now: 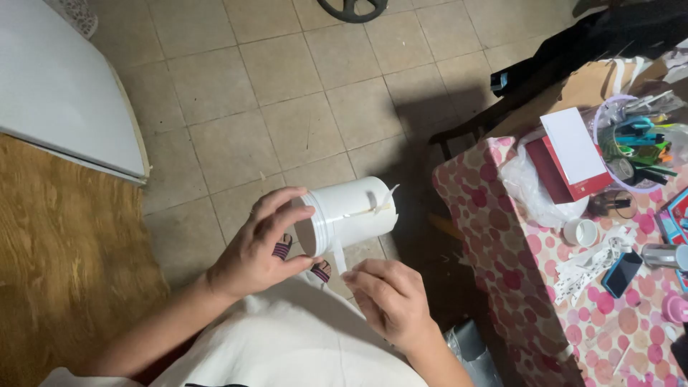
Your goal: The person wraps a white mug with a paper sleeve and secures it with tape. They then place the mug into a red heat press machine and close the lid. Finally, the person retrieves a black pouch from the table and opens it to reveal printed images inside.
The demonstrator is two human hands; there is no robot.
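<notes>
My left hand (pixel 258 247) grips the open end of a white plastic tub (pixel 351 211), holding it on its side above my lap. A thin white strip (pixel 338 254) hangs down from the tub's rim, and another strip lies taped along its side. My right hand (pixel 387 297) is just below the tub, with its fingers pinched on the lower end of the hanging strip.
A table with a pink dotted cloth (pixel 516 287) stands at the right, carrying a red and white box (pixel 573 154), a cup of pens (pixel 641 143), a white plastic bag (pixel 530 190), a phone (pixel 622 274) and ribbon. A wooden board (pixel 64 244) lies left on the tiled floor.
</notes>
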